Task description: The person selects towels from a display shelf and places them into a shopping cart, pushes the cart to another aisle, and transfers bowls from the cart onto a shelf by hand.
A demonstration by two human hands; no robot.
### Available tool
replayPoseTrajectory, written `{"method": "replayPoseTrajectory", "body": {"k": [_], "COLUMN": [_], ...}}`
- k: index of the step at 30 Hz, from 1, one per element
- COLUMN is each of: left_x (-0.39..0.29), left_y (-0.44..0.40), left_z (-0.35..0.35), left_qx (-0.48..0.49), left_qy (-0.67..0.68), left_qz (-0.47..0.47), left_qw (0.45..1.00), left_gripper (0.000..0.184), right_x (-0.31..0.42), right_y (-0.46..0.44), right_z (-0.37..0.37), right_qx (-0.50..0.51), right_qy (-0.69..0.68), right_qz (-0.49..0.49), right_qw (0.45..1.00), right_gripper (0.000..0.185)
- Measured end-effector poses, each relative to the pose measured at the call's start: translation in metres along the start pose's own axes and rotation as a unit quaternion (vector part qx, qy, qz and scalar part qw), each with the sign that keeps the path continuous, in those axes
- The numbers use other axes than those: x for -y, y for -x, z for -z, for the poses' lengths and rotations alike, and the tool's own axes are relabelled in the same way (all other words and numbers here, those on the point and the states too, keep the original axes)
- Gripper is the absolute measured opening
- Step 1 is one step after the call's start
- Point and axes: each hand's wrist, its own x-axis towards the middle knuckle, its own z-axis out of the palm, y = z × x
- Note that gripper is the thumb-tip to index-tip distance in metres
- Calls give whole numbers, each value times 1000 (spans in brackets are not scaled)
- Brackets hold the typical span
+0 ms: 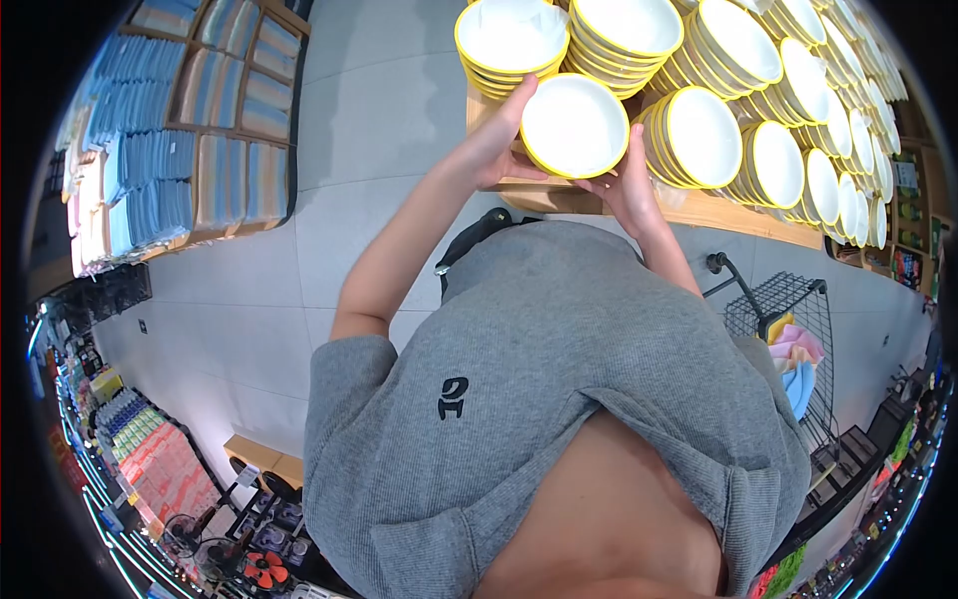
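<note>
A white bowl with a yellow rim (575, 126) is held between both hands at the near edge of the wooden display table (778, 222). My left hand (502, 140) grips the bowl's left side, thumb near the rim and fingers partly hidden beneath it. On the right side, my right hand (629, 185) has its thumb against the rim and its fingers under the bowl. Stacks of matching bowls stand just behind (512, 38) and to the right (704, 138) of the held bowl. Whether it is one bowl or several nested is hidden.
A wire shopping cart (783, 299) with pastel cloth items stands right of my body. Shelves of folded blue and striped packs (220, 180) are at the upper left. Fans (264, 569) and boxed goods (170, 479) are at the lower left.
</note>
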Motion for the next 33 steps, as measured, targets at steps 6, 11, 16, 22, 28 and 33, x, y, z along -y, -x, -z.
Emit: {"method": "replayPoseTrajectory", "body": {"k": [6,11,16,22,28,33], "left_x": [1,2,4,3,-3,13], "left_y": [-1,5,4,5,16,6], "left_z": [-5,-13,-15,-13,-20,3], "left_qx": [-2,-17,-16,5,2,22], "left_qy": [-5,-6,-7,-5,0,8], "left_qz": [-7,-14,-25,-34,-28,-40], "left_qw": [1000,1000,1000,999,1000,999], "left_gripper": [81,82,84,81,85,88], "right_x": [-3,1,1,0,-21,-30], "right_y": [-4,-2,-4,3,-2,10], "right_z": [0,-2,1,-7,-3,-8], "right_qx": [-13,-13,-5,-12,-23,-39], "right_qy": [6,4,0,-1,4,-22], "right_qz": [5,9,4,20,45,66], "right_qw": [1000,1000,1000,1000,999,997], "right_gripper": [79,82,81,78,75,74]}}
